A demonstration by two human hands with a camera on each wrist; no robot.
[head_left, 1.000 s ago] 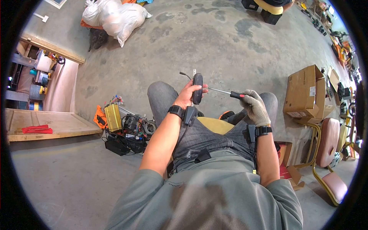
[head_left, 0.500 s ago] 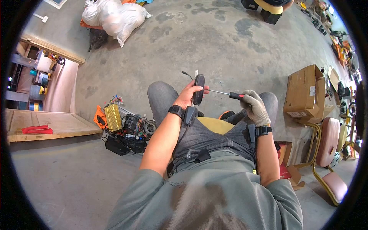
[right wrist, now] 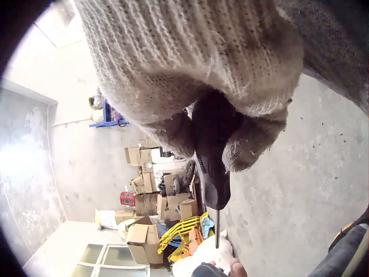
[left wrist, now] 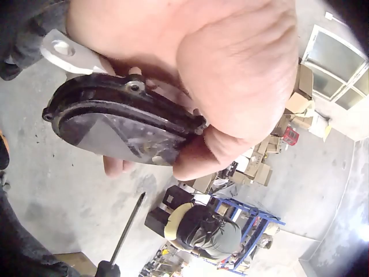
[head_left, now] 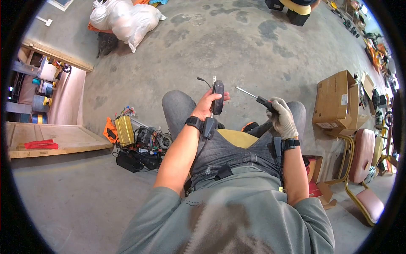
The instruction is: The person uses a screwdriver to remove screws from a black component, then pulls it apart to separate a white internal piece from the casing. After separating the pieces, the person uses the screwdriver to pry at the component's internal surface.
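My bare left hand (head_left: 206, 104) grips a black oval device (head_left: 218, 98) held upright above the lap, with a short cable and a pale metal tab at its top. In the left wrist view the device (left wrist: 115, 127) shows a glossy face and a screw lug, the thumb on its edge and the metal tab (left wrist: 70, 53) beside the palm. My gloved right hand (head_left: 282, 120) holds a screwdriver (head_left: 264, 102) by its black handle. The shaft points up and left, its tip apart from the device. The right wrist view shows gloved fingers curled round the handle (right wrist: 214, 179).
Left of the legs lie a gold box (head_left: 124, 130) and tangled electronics (head_left: 148, 139). On the right stand a cardboard box (head_left: 334, 100) and a pink chair (head_left: 361, 156). White bags (head_left: 124, 21) lie at the far left; a person sits at the top right.
The screwdriver tip was at the device half a second ago; it has swung away to the right and now angles upward. The left hand and device have shifted slightly.
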